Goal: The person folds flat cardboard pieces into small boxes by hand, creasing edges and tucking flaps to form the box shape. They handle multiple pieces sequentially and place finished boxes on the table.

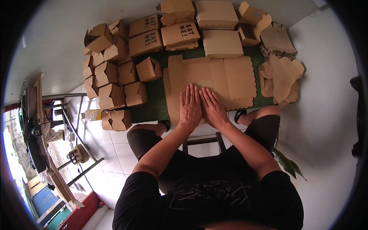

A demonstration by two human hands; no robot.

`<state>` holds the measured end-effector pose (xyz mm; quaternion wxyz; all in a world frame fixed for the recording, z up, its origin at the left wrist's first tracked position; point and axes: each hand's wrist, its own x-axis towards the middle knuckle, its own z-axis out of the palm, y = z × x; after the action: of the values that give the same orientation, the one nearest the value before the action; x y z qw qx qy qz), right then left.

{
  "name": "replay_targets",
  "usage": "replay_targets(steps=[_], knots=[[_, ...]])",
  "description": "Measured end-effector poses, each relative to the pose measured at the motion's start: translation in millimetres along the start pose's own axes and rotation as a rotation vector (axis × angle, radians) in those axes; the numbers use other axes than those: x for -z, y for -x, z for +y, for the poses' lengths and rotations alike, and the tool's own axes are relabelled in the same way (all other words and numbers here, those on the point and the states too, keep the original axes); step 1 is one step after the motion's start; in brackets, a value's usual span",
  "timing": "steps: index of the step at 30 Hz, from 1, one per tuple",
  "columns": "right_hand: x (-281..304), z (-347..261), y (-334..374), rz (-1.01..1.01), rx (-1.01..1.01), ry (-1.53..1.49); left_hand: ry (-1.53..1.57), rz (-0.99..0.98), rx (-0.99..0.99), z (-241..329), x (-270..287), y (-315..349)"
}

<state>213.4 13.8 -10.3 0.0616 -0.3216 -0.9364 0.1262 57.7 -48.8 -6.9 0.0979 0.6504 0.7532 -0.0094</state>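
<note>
Both palms lie flat, side by side, on an unfolded brown cardboard box blank (pixel 220 74) with scalloped edges. My left hand (pixel 190 107) has its fingers stretched out toward the far side of the blank. Beside it, my right hand (pixel 214 110) rests with straight fingers, its index side close against the left hand. Neither hand holds anything. The blank lies on a green, turf-like table top (pixel 155 101), and at its left and near right edges more cardboard shows beneath it.
Small folded boxes (pixel 111 96) crowd the left side. Larger closed boxes (pixel 220 15) line the back, near an open box (pixel 249 28). Flat blanks (pixel 283 76) are piled at the right. A yellow-labelled bottle (pixel 92 115) stands left; a dark stool (pixel 205 141) is below.
</note>
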Motion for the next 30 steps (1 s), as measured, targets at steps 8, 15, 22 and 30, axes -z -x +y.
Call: replay_targets(steps=[8,15,22,30], knots=[[7.8,-2.7,7.0,-0.005,-0.023,-0.051,0.009,-0.040,-0.003,-0.8,15.7,8.0],[7.1,-4.8,4.7,-0.052,-0.027,0.003,-0.198,-0.057,-0.025,20.9,3.4,29.3],[6.0,-1.6,7.2,-0.002,-0.022,0.061,-0.357,-0.021,-0.043,26.0,0.0,24.8],[29.8,22.4,23.0,0.034,-0.145,0.114,-0.339,-0.122,-0.062,23.1,10.1,21.7]])
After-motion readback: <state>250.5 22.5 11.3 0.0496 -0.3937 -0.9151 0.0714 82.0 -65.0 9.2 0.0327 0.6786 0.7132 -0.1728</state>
